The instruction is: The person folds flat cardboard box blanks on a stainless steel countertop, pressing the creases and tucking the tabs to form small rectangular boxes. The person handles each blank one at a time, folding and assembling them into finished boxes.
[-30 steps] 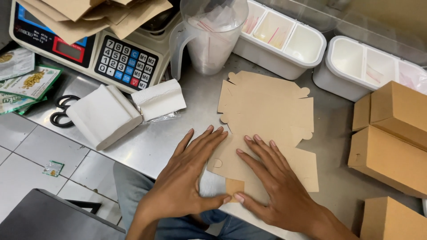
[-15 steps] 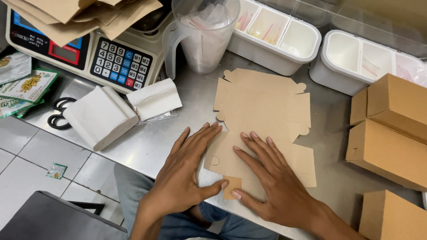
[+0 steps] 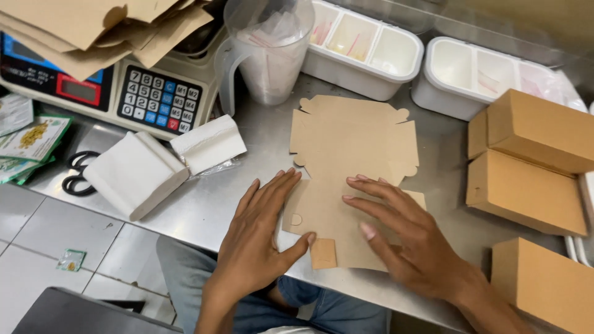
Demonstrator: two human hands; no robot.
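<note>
While seen from the head camera, the flat brown die-cut cardboard box blank (image 3: 346,173) lies on the steel counter (image 3: 260,167). Left hand (image 3: 263,232) and right hand (image 3: 402,238) rest on its near end, fingers spread and gripping nothing, apparently pinning it flat; folded brown cardboard boxes (image 3: 532,161) sit well to the right.

The near half of the flat cardboard blank (image 3: 352,148) lies under the left hand (image 3: 260,238) and the right hand (image 3: 411,244), so its lower folds cannot be read. Loose cardboard sheets (image 3: 93,28) cover the top of the scale (image 3: 133,93) and hide most of its display. The scissors (image 3: 77,173) are half hidden behind the white paper stack (image 3: 133,173). The green packets (image 3: 28,139) run off the left edge. The lowest brown box (image 3: 544,284) is cut by the bottom-right corner. Contents of the clear jug (image 3: 269,49) are too blurred to identify.
</note>
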